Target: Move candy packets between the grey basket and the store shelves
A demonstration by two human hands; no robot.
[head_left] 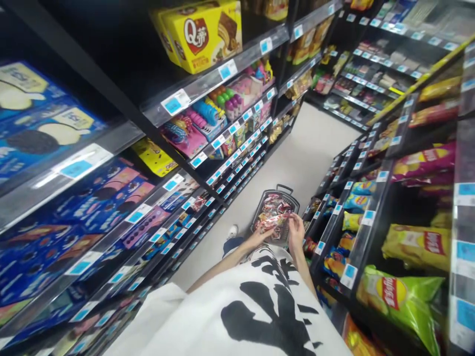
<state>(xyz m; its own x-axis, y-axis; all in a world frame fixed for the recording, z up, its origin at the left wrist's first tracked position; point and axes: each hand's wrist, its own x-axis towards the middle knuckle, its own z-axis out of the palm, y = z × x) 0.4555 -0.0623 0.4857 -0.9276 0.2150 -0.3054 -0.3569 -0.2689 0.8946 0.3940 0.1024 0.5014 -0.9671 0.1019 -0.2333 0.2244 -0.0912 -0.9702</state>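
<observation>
Both of my hands hold one small red snack packet (273, 221) just above a black wire basket (293, 199) on the aisle floor. My left hand (258, 238) grips the packet's left end with closed fingers. My right hand (296, 228) pinches its right end. The basket is filled with several similar red and pink packets. My white shirt with a black print (260, 306) fills the lower middle of the view, and one white shoe (232, 231) shows on the floor to the left of the basket.
Black shelving lines both sides of a narrow aisle. On the left stand blue biscuit boxes (44, 133), a yellow cake box (202, 32) and candy toys (222, 106). On the right hang crisp bags (404, 296). Pale floor (315, 143) runs on to more shelves at the far end.
</observation>
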